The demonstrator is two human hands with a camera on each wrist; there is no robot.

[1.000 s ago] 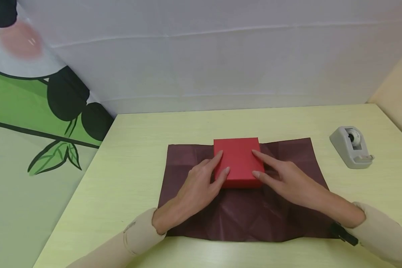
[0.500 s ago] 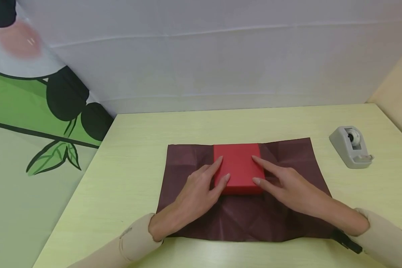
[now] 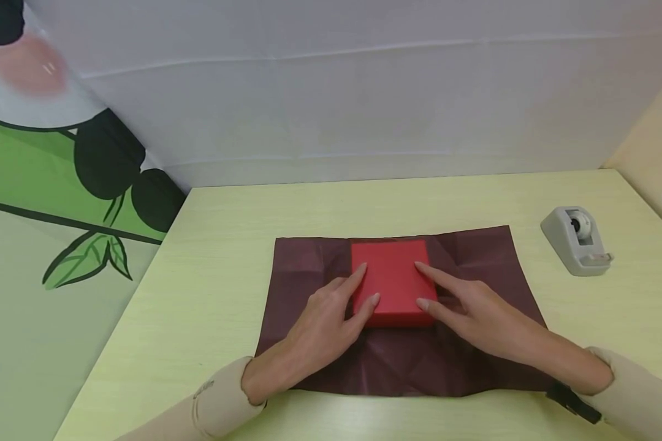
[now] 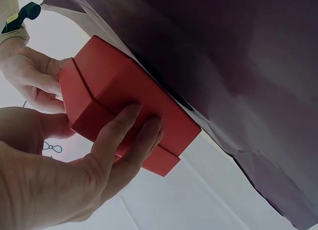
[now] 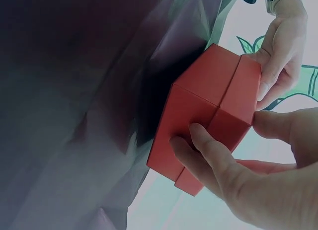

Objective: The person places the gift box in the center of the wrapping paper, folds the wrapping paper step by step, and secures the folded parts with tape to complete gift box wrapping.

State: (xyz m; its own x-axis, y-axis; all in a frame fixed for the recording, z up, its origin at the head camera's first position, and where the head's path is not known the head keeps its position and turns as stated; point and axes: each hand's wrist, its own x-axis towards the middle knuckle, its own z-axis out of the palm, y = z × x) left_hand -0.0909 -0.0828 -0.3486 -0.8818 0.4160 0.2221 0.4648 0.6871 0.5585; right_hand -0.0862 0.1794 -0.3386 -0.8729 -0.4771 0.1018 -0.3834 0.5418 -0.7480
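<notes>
A square red lidded box point(image 3: 393, 278) lies over the dark maroon wrapping sheet point(image 3: 397, 361), near the middle of the sheet's far edge. My left hand point(image 3: 325, 318) grips its left side, thumb and index fingertip on the lid. On the right side my right hand point(image 3: 485, 312) holds it the same way. In the left wrist view, further fingers point(image 4: 124, 130) press the side wall of the box, below the lid's seam. The right wrist view also shows fingers point(image 5: 208, 145) against the opposite wall.
A grey tape dispenser point(image 3: 576, 241) with a roll of tape stands at the right of the pale table point(image 3: 198, 294). Behind the table hangs a white cloth backdrop point(image 3: 331, 110). A wall with painted cherries and leaves point(image 3: 88, 257) borders the left side.
Both hands have brought the red box toward me; its far edge, earlier past the sheet's far edge, now falls just inside it. The sheet and tape dispenser have stayed in place.
</notes>
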